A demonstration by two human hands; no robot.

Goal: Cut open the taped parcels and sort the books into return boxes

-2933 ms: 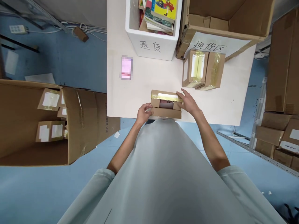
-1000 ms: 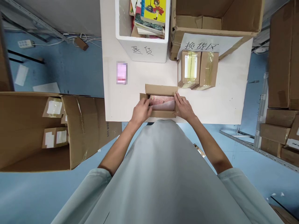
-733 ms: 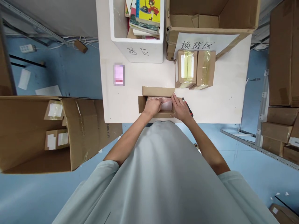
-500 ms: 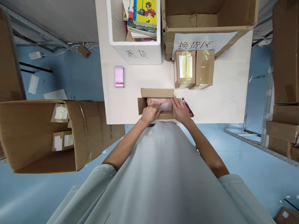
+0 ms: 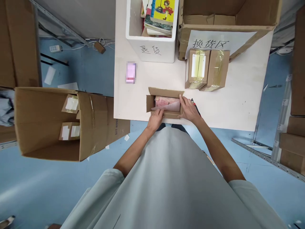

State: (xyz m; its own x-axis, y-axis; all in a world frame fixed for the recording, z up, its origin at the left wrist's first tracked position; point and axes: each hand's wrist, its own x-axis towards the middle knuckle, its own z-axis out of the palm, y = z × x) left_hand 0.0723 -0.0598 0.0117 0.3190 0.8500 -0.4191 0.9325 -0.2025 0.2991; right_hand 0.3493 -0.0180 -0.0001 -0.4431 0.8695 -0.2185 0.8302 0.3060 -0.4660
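Note:
A small open cardboard box (image 5: 166, 115) stands at the table's front edge with its flaps folded out. Inside it lies a pink printed bundle (image 5: 163, 100), and over its front part slants a pale pink sheet of paper (image 5: 172, 107). My left hand (image 5: 156, 119) is at the box's front wall, its fingertips closed on the sheet's left end. With fingers above and thumb lower down, my right hand (image 5: 189, 108) grips the right side of the box. A black and red tool, apparently a box cutter (image 5: 195, 106), lies beside that hand, partly covered by it.
Behind stand two taped cartons (image 5: 206, 70), a large open carton (image 5: 228, 28) with a paper sign, and a white foam bin (image 5: 150, 51) of books. A pixelated pink item (image 5: 131, 72) lies on the left of the table (image 5: 240, 105). A big carton (image 5: 47, 124) holding parcels stands left.
My left hand has drawn back from inside the box to its front edge, and the sheet's left end has come with it. My right hand stays at the right side. The view has shifted.

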